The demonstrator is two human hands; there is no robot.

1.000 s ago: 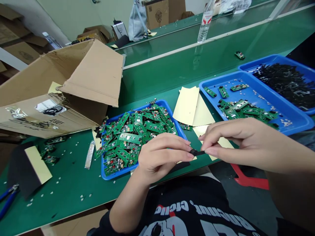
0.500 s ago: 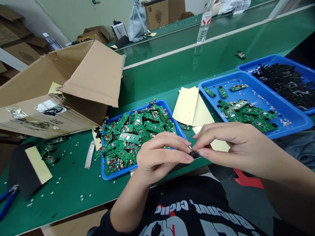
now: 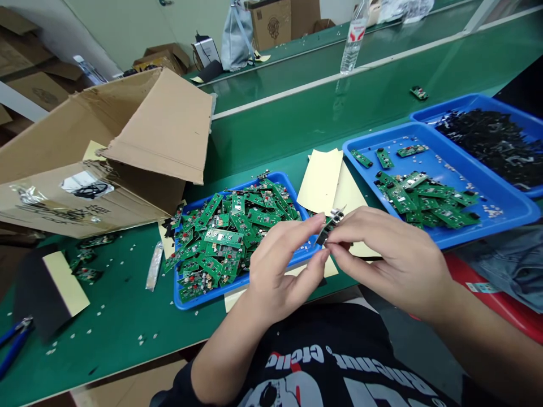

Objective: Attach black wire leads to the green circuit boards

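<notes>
My left hand (image 3: 282, 271) and my right hand (image 3: 390, 260) meet above the near edge of the green bench. Between their fingertips they pinch one small green circuit board (image 3: 330, 225), tilted up on edge. Left of my left hand lies a blue tray (image 3: 182, 299) heaped with several green circuit boards (image 3: 229, 232). Right of my hands, a second blue tray (image 3: 500, 217) holds a smaller pile of boards (image 3: 424, 195).
An open cardboard box (image 3: 106, 152) lies on its side at the left. Yellow backing sheets (image 3: 326, 181) lie between the trays. A third blue tray (image 3: 492, 135) with black parts sits far right. Blue pliers (image 3: 12, 342) lie at the left edge, a water bottle (image 3: 353, 39) behind.
Both hands rose and shifted toward the trays. The small piece pinched low between them is now a green board held up on edge, and my left fingers have spread.
</notes>
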